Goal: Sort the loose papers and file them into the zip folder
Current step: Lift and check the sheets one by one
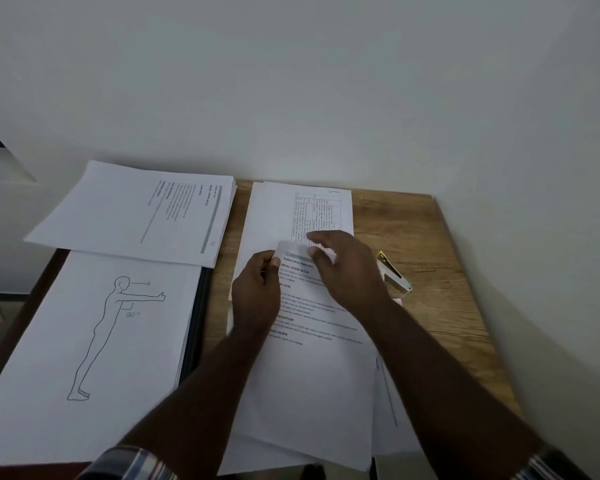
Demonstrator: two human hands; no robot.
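Both hands are meeting over the printed sheet; the table page is lying just beyond the right hand, the stapler right of it, the figure drawing sitting well left of the left hand.

Left hand pinching sheet, stapler beside

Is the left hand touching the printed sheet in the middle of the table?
Touching. The head view shows the left hand pinching the curled top corner of the printed sheet between thumb and fingers, lifting it slightly.
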